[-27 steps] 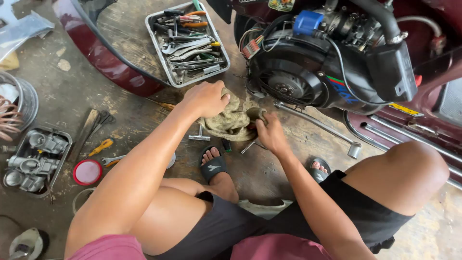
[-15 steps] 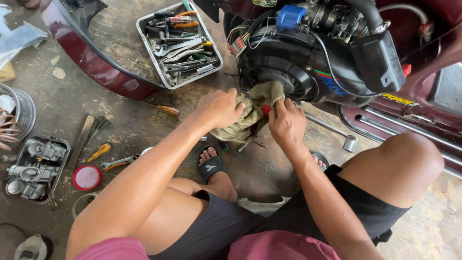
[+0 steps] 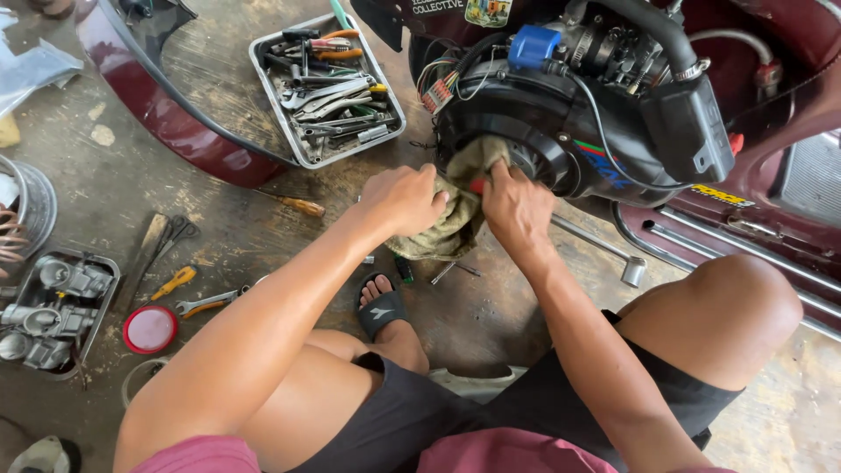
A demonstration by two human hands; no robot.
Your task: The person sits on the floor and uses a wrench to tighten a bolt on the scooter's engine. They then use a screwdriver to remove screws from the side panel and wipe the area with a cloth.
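Two hands: left hand (image 3: pixel 405 200) and right hand (image 3: pixel 519 208) both closed on a rag (image 3: pixel 455 219) against the engine (image 3: pixel 561 140).
Floor: stained concrete (image 3: pixel 219 228), tool tray (image 3: pixel 263 66) nearby.

We sit on the floor (image 3: pixel 491 324) facing the engine (image 3: pixel 561 131), which lies ahead and to our right. Our left hand (image 3: pixel 405 198) and right hand (image 3: pixel 517 206) meet side by side on a rag (image 3: pixel 451 223) pressed against the engine's round housing. A tool tray (image 3: pixel 272 88) sits ahead-left, behind the hands. A socket wrench (image 3: pixel 604 250) lies right of the right hand. A parts tray (image 3: pixel 61 302) and round lid (image 3: pixel 150 328) lie far left.
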